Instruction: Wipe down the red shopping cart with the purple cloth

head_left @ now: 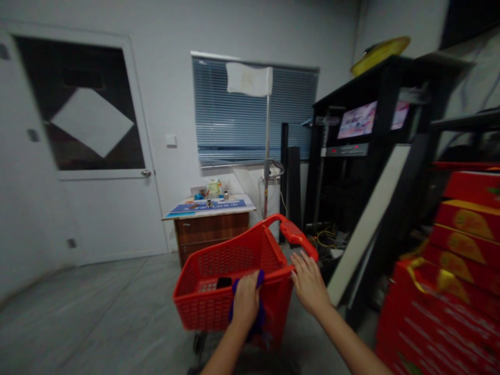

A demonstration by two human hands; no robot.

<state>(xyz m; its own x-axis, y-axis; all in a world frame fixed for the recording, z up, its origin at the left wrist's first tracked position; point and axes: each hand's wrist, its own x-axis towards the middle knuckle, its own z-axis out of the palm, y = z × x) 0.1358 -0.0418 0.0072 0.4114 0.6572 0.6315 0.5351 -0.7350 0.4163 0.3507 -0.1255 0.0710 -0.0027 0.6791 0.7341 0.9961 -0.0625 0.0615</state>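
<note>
A red plastic shopping cart (203, 310) stands in the lower middle, its handle (297, 237) toward the right. My left hand (247, 299) is closed on a purple cloth (258, 317) at the cart's near rim. Resting on the rim near the handle's lower end, my right hand (308, 278) has its fingers stretched out. Inside the basket lies a small black object (224, 283).
A wooden cabinet (213, 229) with small items on top stands behind the cart. Red boxes (464, 250) are stacked at the right. Long boards (369, 224) lean against a black rack (385, 104). A white door (109, 219) is at the left.
</note>
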